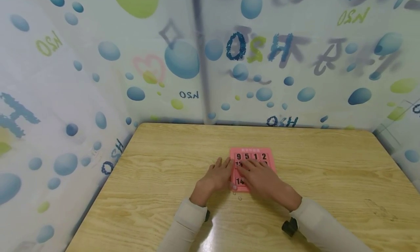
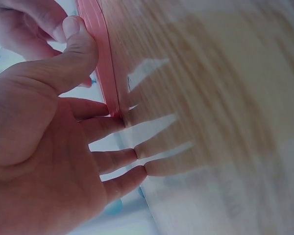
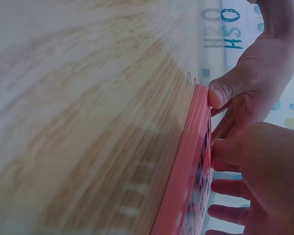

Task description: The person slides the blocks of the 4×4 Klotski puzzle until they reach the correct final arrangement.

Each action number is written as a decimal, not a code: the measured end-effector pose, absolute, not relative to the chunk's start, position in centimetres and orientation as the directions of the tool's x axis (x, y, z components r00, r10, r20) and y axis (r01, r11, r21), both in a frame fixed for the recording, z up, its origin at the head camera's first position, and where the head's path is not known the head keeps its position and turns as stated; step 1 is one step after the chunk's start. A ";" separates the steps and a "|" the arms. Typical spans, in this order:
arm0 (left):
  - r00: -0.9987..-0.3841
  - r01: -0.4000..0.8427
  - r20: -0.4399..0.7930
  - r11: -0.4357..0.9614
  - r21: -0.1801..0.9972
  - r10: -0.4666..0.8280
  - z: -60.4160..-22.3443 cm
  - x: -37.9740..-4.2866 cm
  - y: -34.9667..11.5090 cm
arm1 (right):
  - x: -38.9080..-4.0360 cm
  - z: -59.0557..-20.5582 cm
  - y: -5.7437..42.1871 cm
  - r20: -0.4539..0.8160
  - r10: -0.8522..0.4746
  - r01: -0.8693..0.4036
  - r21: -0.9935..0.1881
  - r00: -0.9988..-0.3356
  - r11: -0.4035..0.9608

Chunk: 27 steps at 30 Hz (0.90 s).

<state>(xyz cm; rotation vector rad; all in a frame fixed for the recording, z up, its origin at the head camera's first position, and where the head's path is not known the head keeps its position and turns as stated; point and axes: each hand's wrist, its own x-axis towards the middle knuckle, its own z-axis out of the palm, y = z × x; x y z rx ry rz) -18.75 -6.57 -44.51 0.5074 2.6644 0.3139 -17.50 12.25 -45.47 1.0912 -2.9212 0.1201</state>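
A pink number sliding puzzle [image 1: 251, 150] lies flat on the wooden table, with 9, 5, 1, 2 along its far row and 14 lower down. My left hand [image 1: 216, 175] rests along its left side. In the left wrist view the thumb [image 2: 73, 29] touches the puzzle's near corner, while the straight fingers reach down to the tabletop beside the frame. Over the puzzle's middle and right side spreads my right hand [image 1: 262, 179], its extended fingers touching the number tiles. That hand covers several tiles. From the right wrist, the frame [image 3: 186, 156] appears edge-on.
Wood-grain tabletop [image 1: 157, 161] surrounds the puzzle, with small loop-shaped marks [image 1: 240, 198] just in front of it. Patterned curtains [image 1: 183, 59] stand behind the table and at its sides. A black device [image 1: 290, 227] sits at my right wrist.
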 end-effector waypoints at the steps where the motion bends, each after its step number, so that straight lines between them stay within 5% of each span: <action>1: -0.850 0.301 -0.350 0.909 0.289 0.393 -44.5 -18.7 -6.6 | -17.5 -45.5 12.2 0.039 -0.651 -0.652 -0.066 -0.758 0.755; 27: -0.853 0.295 -0.340 0.903 0.312 0.396 -44.6 -18.7 -6.7 | -17.3 -45.3 12.0 -0.005 -0.658 -0.657 -0.061 -0.753 0.751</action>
